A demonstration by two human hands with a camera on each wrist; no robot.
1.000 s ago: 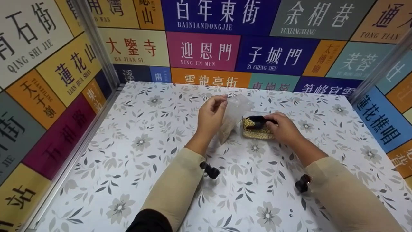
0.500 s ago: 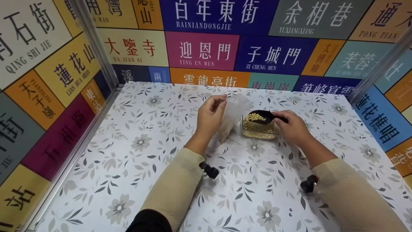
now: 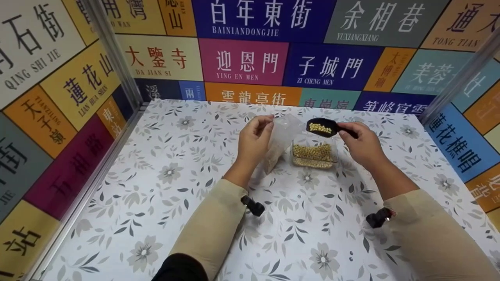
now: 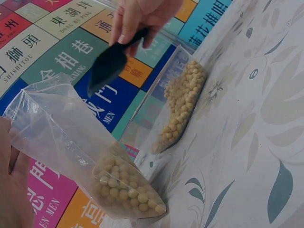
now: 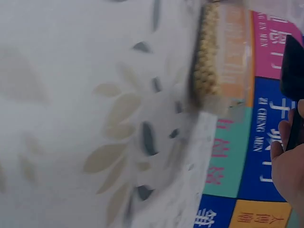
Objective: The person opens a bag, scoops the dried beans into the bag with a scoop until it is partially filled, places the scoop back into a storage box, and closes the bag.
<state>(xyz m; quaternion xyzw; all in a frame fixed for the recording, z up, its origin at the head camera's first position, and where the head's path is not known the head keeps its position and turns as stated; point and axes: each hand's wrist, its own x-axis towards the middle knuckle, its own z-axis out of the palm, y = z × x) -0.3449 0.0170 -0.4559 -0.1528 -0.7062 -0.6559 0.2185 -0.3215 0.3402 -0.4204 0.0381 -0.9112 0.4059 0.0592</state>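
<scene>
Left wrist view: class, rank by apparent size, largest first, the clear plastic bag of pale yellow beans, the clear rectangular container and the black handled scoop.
1. Clear plastic bag
2. Clear rectangular container
3. Black handled scoop
The bag seems nearest the camera, so true sizes are unsure.

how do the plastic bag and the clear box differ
The bag looks soft, creased and cloudy; the box is clear with straight edges. The left hand holds the bag by its top; no hand touches the box, which stands on the table. Both hold round, pale yellow beans.
</scene>
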